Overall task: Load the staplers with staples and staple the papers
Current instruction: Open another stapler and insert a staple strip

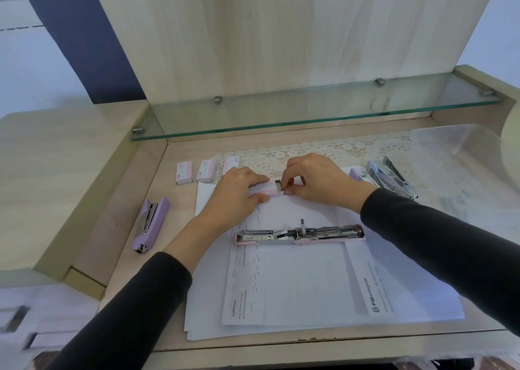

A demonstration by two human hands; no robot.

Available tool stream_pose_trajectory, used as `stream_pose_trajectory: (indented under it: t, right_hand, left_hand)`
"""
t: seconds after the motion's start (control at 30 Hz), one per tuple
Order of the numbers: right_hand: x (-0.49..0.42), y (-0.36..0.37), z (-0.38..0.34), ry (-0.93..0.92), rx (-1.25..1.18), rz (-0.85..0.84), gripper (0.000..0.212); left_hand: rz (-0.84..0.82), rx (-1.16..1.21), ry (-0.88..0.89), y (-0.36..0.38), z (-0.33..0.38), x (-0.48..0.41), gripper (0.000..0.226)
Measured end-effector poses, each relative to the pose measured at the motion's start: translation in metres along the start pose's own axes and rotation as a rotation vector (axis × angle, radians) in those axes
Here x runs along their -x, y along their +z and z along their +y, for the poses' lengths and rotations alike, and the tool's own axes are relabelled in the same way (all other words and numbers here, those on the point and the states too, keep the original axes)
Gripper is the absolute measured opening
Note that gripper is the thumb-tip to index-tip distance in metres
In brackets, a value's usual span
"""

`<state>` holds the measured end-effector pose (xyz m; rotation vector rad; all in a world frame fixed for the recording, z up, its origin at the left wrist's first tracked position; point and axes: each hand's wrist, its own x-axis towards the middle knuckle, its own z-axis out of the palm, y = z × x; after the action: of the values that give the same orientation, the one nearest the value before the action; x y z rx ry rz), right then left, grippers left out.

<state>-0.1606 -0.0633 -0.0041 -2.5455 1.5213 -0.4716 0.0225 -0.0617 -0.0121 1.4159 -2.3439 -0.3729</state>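
Note:
My left hand (235, 191) grips a small pink-and-white staple box (266, 189) above the papers. My right hand (312, 179) pinches the box's open end, where grey staples show. A pink stapler (299, 234) lies flipped open flat on the stack of papers (295, 285), its metal channel exposed. A purple stapler (150, 223) lies closed on the desk at the left. Three more staple boxes (206, 170) stand in a row behind my left hand. Several staplers (388, 177) lie in a heap at the right.
A glass shelf (309, 116) runs across above the back of the wooden desk (174, 172). A lace mat (323, 150) lies under the far items. A clear plastic container (455, 142) sits at the back right. Raised wooden ledges border both sides.

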Motion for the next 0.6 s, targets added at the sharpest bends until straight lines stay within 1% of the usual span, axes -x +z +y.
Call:
stream_pose_trajectory:
  t: [0.3,0.43,0.6]
  right_hand:
    - [0.0007,0.0017,0.0025,0.017,-0.074,-0.006,0.007]
    - [0.0040,0.0000,-0.0009,0.083,-0.195,0.024,0.011]
    - [0.0015,-0.0014,-0.0050,0.123,-0.210,0.024,0.010]
  left_hand:
    - [0.007,-0.005,0.010,0.0015,-0.0013,0.0006,0.038]
    - [0.045,-0.013,0.032,0.0043,-0.0019,0.0023,0.038]
    - [0.050,-0.041,0.050,0.0053,-0.0023,0.0044,0.038]
